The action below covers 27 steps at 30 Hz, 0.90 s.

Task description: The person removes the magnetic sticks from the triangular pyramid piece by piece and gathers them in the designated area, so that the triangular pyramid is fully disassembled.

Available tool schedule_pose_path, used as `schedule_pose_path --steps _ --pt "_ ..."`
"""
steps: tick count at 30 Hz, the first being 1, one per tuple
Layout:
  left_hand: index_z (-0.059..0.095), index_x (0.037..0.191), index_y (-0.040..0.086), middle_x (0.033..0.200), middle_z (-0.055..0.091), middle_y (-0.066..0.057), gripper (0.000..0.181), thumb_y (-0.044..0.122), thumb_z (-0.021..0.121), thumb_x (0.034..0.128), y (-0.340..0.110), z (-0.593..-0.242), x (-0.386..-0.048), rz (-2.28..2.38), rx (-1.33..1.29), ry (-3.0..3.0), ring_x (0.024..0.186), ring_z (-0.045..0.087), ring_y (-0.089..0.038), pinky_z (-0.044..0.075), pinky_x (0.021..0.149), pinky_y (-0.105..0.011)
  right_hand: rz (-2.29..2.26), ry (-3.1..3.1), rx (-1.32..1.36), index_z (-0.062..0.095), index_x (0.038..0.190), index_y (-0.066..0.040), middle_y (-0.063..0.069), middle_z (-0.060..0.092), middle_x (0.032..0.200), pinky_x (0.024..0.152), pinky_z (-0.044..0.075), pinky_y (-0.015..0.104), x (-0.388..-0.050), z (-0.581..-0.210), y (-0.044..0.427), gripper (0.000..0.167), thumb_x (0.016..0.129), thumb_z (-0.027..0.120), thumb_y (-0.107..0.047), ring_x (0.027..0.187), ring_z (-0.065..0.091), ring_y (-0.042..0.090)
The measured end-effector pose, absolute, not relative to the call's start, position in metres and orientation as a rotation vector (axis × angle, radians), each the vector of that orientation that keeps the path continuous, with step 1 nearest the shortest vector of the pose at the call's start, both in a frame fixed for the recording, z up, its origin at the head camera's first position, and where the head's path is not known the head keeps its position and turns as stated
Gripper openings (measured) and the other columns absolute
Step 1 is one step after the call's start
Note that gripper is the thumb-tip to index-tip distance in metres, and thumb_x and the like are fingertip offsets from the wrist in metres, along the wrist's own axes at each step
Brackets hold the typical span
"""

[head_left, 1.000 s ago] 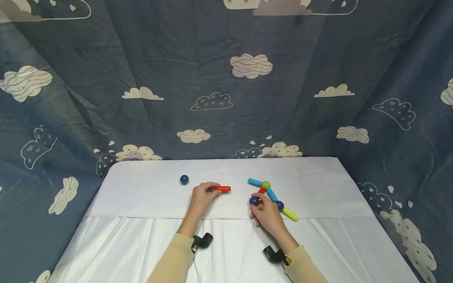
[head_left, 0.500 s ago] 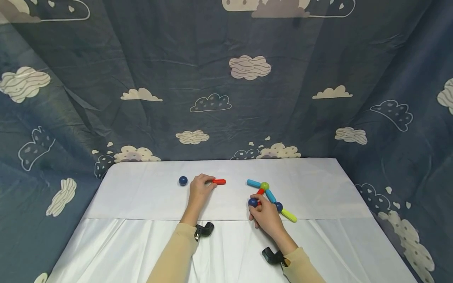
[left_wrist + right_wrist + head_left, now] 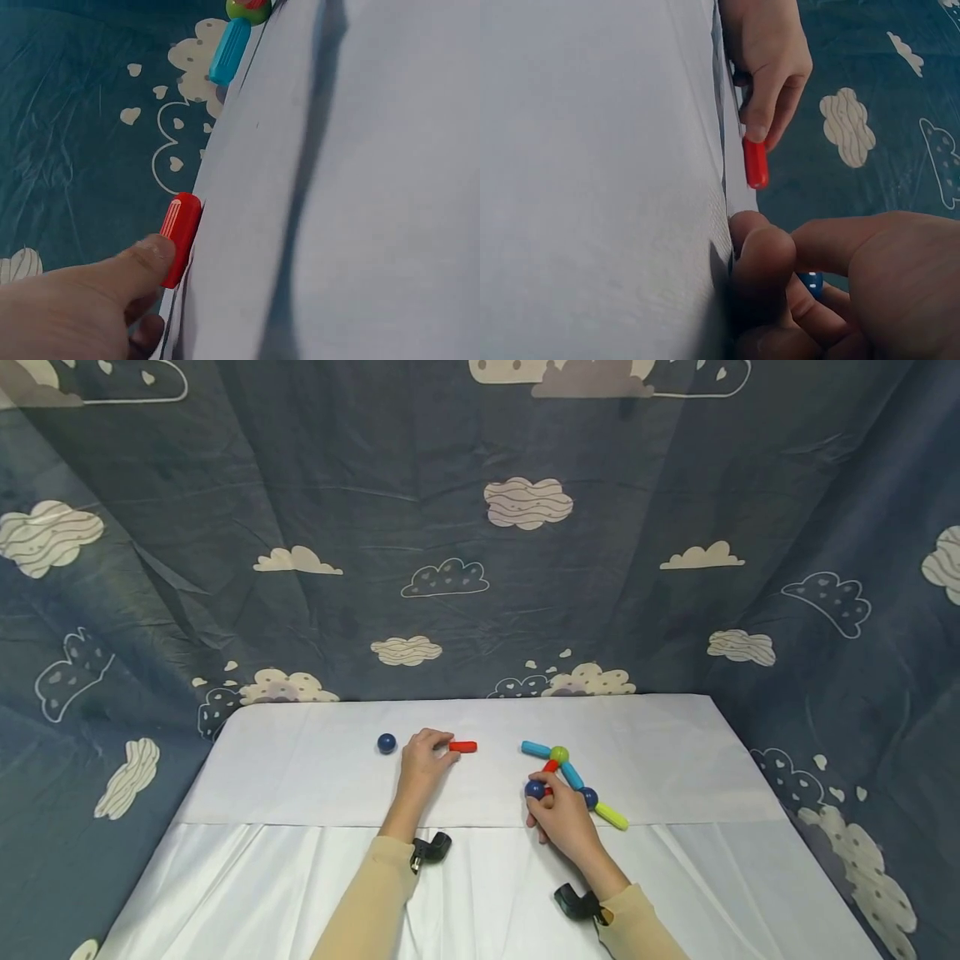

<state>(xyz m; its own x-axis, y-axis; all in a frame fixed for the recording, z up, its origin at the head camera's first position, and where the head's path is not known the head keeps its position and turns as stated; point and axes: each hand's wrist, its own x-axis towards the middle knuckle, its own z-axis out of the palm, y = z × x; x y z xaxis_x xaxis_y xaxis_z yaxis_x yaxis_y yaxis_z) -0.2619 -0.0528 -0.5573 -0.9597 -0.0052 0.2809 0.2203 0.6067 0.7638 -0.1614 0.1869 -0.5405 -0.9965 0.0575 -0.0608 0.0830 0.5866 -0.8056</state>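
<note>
My left hand (image 3: pixel 423 770) pinches one end of a red stick (image 3: pixel 463 747), whose other end points right; the left wrist view shows the thumb on this red stick (image 3: pixel 181 238). My right hand (image 3: pixel 564 814) holds a dark blue ball (image 3: pixel 535 789) and a red piece beside it, partly hidden by the fingers. Behind that hand a red stick (image 3: pixel 551 766) meets a green ball (image 3: pixel 559 755). From the green ball one blue stick (image 3: pixel 536 748) runs left and another blue stick (image 3: pixel 572 776) runs to a second dark blue ball (image 3: pixel 588 797), which a yellow-green stick (image 3: pixel 611 816) touches.
A loose dark blue ball (image 3: pixel 386 743) lies left of my left hand on the white-covered table (image 3: pixel 300 785). A dark cloud-patterned cloth (image 3: pixel 450 460) hangs behind the table and at its sides.
My left hand has moved back, away from me, and slightly left with the red stick. My right hand and the joined pieces have stayed nearly in place.
</note>
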Motion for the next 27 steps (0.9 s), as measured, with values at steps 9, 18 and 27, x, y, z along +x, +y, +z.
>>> schedule_pose_path --steps 9,18,27 --pt "0.08 0.109 0.008 0.103 0.078 -0.006 0.025 0.009 0.088 0.0851 -0.042 -0.545 -0.229 -1.339 -0.468 -2.422 0.092 0.072 -0.023 0.059 0.083 -0.033 -1.335 2.723 0.094 0.062 0.136 -0.012 -0.002 0.067 0.062 0.045 0.043 0.024 -0.145 -0.531 0.19 0.038 0.099 0.07 -0.013 0.042 0.054 0.015" --pt "0.077 0.12 0.013 0.106 0.077 0.0 0.034 0.02 0.087 0.0882 -0.025 -0.55 -0.207 -1.298 -0.573 -2.727 0.09 0.067 -0.012 0.056 0.083 -0.026 -1.277 2.516 -0.223 0.065 0.13 -0.012 0.0 0.067 0.063 0.043 0.042 0.022 -0.126 -0.524 0.2 0.029 0.102 0.068 -0.017 0.041 0.053 0.011" --pt "0.081 0.104 0.015 0.094 0.076 0.003 0.018 0.02 0.087 0.0885 -0.026 -0.554 -0.204 -1.315 -0.603 -2.784 0.086 0.062 -0.009 0.053 0.079 -0.023 -1.258 2.494 -0.265 0.066 0.135 -0.013 0.001 0.065 0.063 0.044 0.043 0.023 -0.13 -0.508 0.21 0.033 0.103 0.07 -0.02 0.044 0.05 0.011"
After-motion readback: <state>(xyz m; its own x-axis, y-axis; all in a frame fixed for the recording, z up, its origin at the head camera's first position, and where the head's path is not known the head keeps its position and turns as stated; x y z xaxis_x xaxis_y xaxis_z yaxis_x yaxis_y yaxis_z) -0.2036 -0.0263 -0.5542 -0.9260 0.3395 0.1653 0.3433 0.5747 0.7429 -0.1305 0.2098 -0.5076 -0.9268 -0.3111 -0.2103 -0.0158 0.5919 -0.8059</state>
